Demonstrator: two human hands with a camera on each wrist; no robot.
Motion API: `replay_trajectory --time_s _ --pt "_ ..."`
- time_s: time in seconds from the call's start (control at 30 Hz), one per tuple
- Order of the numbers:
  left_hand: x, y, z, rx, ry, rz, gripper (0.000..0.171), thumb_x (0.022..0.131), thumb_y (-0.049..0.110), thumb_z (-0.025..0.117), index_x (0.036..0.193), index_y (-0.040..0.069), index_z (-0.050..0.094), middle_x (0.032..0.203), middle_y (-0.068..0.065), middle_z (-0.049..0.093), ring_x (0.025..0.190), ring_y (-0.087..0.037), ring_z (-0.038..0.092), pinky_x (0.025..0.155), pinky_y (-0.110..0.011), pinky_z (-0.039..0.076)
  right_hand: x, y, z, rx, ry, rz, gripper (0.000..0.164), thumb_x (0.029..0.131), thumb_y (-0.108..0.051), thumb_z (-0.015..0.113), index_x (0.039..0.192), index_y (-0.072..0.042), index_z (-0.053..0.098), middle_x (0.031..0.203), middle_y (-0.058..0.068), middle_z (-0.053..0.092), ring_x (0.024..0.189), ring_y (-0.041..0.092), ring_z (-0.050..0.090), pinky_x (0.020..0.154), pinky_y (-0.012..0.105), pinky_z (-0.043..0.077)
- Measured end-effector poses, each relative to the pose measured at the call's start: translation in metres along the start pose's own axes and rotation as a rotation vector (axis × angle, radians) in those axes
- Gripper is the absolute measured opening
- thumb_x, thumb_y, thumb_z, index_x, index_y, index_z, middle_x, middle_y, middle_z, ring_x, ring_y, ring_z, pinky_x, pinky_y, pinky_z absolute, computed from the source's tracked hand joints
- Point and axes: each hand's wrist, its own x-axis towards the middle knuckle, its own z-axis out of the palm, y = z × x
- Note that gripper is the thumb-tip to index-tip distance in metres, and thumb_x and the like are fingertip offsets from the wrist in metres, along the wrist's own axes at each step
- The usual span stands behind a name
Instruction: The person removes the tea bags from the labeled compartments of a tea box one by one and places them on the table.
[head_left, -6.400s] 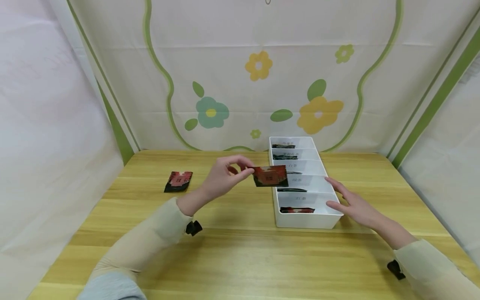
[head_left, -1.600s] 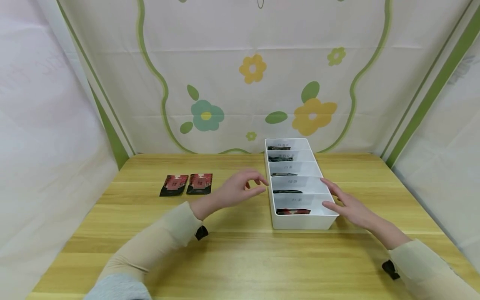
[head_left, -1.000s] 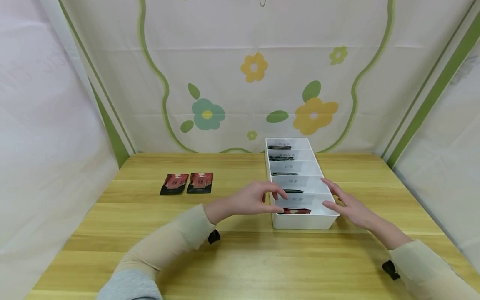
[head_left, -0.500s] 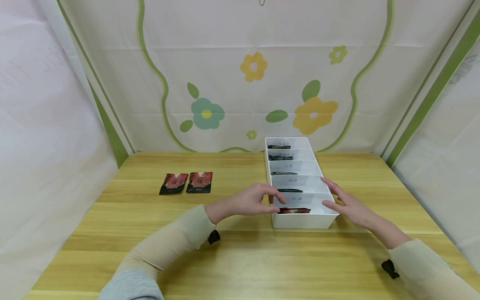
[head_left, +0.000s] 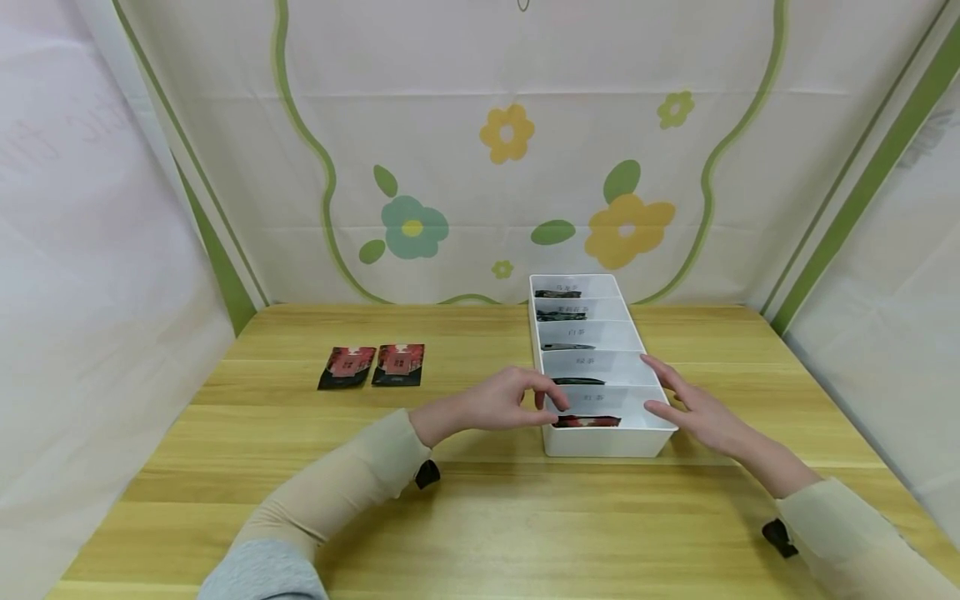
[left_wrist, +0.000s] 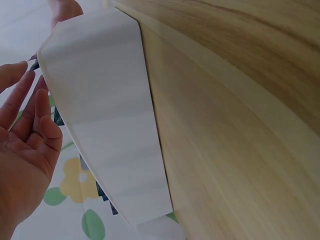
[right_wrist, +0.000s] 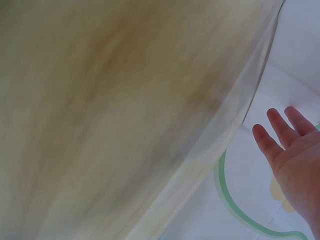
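Note:
A white divided box (head_left: 609, 443) stands on the table, with tea sachets in its several compartments. In the head view my left hand (head_left: 498, 404) reaches over the left rim of the nearest compartment. Its thumb and forefinger pinch the left end of a red tea sachet (head_left: 588, 422); the left wrist view shows a dark corner between the fingertips (left_wrist: 31, 74). My right hand (head_left: 705, 417) rests with loosely spread fingers against the box's right rim. In the right wrist view several of its fingers (right_wrist: 282, 127) are stretched out. Two red-and-black sachets (head_left: 347, 368) (head_left: 399, 365) lie flat, side by side, on the left.
Dark sachets (head_left: 561, 316) stand in the farther compartments, each with a printed label on its divider. The wooden table (head_left: 480, 533) runs back to a white curtain (head_left: 450, 142) with printed flowers. More white cloth hangs at both sides.
A second red sachet was carried left and laid beside the first. My left hand then came back to the nearest compartment, and its fingertips closed on another sachet. My right hand stayed at the box.

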Motion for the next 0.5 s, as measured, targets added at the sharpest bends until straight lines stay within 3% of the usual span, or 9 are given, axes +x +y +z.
replay_trajectory --time_s 0.17,0.3,0.5 --pt "-0.0001 -0.0024 0.0009 -0.012 -0.002 -0.011 0.012 0.093 0.011 0.067 0.104 0.011 0.072 0.1 0.007 0.068 0.08 -0.003 0.055 0.061 -0.026 0.045 -0.0003 -0.0001 0.0001 0.0 0.002 0.001 0.071 0.101 -0.027 0.054 0.157 -0.023 0.012 0.157 0.022 0.019 0.133 0.052 0.03 0.092 0.074 0.029" --pt "0.0003 -0.0035 0.0019 -0.033 -0.008 -0.021 0.013 0.092 0.009 0.068 0.104 0.01 0.072 0.1 0.006 0.069 0.08 -0.004 0.056 0.074 -0.037 0.052 -0.0003 0.0002 0.0002 0.007 0.004 0.001 0.071 0.101 -0.027 0.054 0.157 -0.023 0.012 0.157 0.022 0.019 0.133 0.052 0.03 0.093 0.073 0.028" --pt "0.0028 -0.0035 0.004 0.05 -0.021 -0.021 0.014 0.092 0.011 0.068 0.105 0.009 0.074 0.097 0.005 0.07 0.077 -0.002 0.056 0.074 -0.033 0.052 -0.001 0.0005 0.0005 0.005 0.004 0.003 0.071 0.101 -0.027 0.054 0.157 -0.023 0.012 0.157 0.022 0.019 0.133 0.052 0.03 0.093 0.073 0.028"
